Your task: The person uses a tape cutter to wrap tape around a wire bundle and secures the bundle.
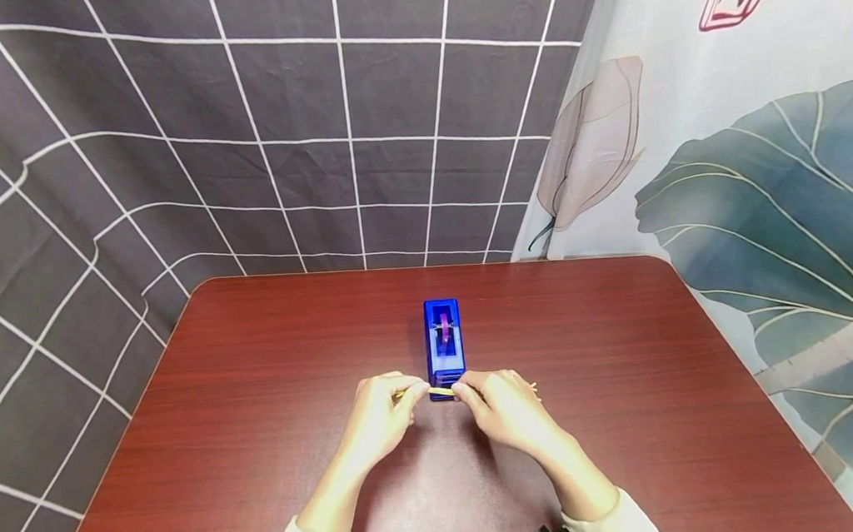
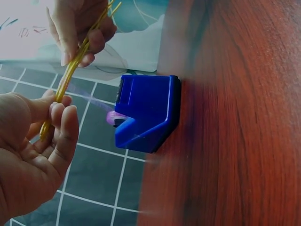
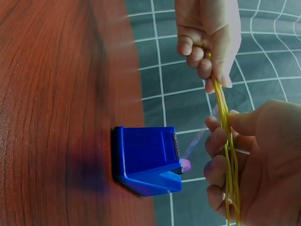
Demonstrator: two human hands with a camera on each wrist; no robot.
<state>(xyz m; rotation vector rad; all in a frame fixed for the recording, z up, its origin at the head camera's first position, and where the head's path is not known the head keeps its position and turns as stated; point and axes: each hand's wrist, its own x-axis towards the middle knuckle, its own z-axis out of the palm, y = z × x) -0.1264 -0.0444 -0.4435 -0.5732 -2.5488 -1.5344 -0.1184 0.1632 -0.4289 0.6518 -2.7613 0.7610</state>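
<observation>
My left hand [image 1: 380, 413] and right hand [image 1: 509, 408] hold a bundle of thin yellow strands [image 1: 441, 392] stretched between them, thumb against fingers on each side. The bundle lies crosswise at the near end of a blue tape dispenser [image 1: 445, 363]. Inside the dispenser sits a small purple tape roll [image 1: 444, 328]. From the roll, a translucent tape strip [image 3: 194, 142] runs up to the bundle between the two hands. Loose strand ends [image 3: 232, 207] trail past the right palm, and a short end [image 2: 44, 132] pokes out below the left fingers.
The dispenser stands on a reddish-brown wooden table [image 1: 268, 354]. Behind the table hangs a dark grey curtain [image 1: 292, 93] with white grid lines. A pale leaf-patterned curtain [image 1: 770, 231] hangs along the right side. Dark straps with wrist cameras show at both sleeves.
</observation>
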